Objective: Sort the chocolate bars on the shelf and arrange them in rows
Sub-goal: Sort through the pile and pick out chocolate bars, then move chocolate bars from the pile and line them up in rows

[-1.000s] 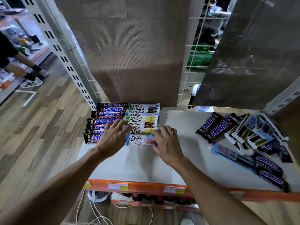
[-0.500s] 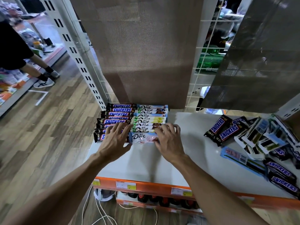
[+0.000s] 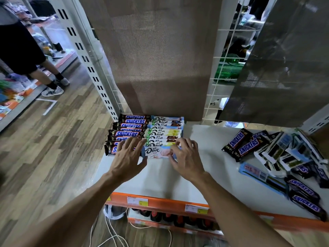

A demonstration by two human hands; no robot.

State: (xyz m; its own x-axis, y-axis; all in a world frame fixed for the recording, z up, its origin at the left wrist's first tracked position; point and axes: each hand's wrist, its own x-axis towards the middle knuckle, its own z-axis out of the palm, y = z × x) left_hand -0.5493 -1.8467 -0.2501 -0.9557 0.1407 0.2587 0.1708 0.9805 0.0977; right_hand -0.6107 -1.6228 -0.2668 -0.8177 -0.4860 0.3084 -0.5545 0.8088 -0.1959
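Bars [image 3: 142,130] are lying in two rows on the shelf [image 3: 204,166], both spread-fingered hands, left [image 3: 127,157] and right [image 3: 186,159], touching the front Dove bar's [image 3: 156,152] ends without gripping.

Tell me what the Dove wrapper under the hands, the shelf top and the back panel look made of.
Dove wrapper: glossy plastic film, judging by its sheen. Shelf top: smooth pale surface, probably painted metal. Back panel: brown, finely dotted, likely perforated board; uncertain.

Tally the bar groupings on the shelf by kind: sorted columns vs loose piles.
Snickers column: 1
Dove column: 1
Loose mixed pile: 1
Total: 3
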